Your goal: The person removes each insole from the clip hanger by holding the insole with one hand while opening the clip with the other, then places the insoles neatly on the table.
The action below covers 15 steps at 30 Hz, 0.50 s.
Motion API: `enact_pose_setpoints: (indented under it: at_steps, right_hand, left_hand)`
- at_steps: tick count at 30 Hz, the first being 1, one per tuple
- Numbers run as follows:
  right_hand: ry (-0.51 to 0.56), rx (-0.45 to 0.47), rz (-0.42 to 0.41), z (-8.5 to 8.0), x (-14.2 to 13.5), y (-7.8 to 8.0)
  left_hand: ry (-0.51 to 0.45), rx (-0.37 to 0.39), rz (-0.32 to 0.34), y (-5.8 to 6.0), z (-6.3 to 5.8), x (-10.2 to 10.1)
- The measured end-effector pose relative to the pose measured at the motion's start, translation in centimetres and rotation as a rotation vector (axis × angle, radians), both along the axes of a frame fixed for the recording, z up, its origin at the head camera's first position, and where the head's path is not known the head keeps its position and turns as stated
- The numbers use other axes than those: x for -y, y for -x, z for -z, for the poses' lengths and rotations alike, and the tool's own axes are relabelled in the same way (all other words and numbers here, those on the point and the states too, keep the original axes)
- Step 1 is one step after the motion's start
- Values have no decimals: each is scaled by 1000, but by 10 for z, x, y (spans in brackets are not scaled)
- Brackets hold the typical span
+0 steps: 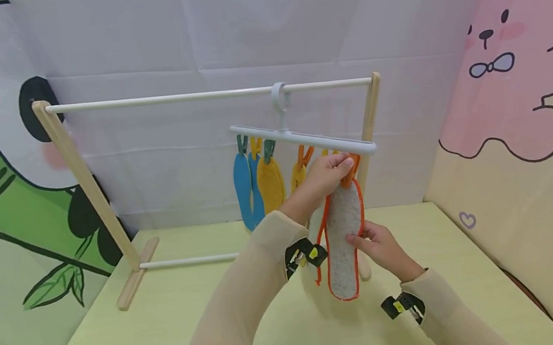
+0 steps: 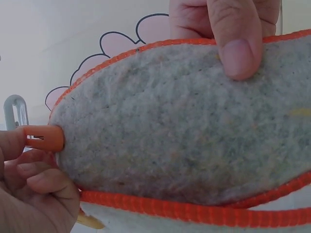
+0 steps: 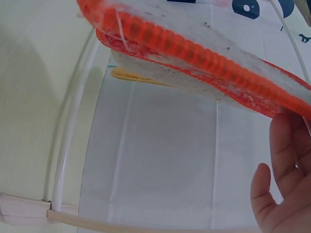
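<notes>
A grey felt insole [image 1: 344,227] with orange-red edging hangs from the right end of a white hanger [image 1: 303,136]. At its top, my left hand [image 1: 326,177] pinches an orange clothespin [image 2: 46,138]. My right hand [image 1: 384,248] pinches the insole's right edge, thumb on the front and fingers behind. A second insole [image 1: 317,223] with the same edging hangs just behind, partly covered by the left arm. Further left on the hanger, blue insoles [image 1: 243,189] and a yellow insole [image 1: 271,184] hang from clothespins. More yellow behind the left hand is mostly hidden.
The hanger hooks over the white top rail [image 1: 159,100] of a wooden-ended rack and slopes down to the right. A lower white rail [image 1: 190,261] joins the rack's feet. Beneath is a pale yellow table [image 1: 195,319], with a white cloth [image 1: 156,167] behind.
</notes>
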State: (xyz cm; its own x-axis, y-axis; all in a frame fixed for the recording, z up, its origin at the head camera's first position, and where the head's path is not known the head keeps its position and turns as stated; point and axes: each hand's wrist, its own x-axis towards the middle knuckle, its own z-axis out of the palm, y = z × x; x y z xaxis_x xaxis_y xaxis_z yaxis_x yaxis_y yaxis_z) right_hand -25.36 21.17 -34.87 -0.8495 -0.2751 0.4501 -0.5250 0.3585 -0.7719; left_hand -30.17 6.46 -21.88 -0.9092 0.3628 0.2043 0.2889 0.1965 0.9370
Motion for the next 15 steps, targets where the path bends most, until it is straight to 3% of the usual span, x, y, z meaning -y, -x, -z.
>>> enact_pose_setpoints:
  at_steps: [7, 15]
  right_hand:
    - [34, 29, 21, 3, 2, 1]
    - [138, -30, 79, 8, 13, 1]
  left_hand:
    - [-23, 17, 12, 2, 0, 1]
    - [-28, 17, -23, 3, 0, -3]
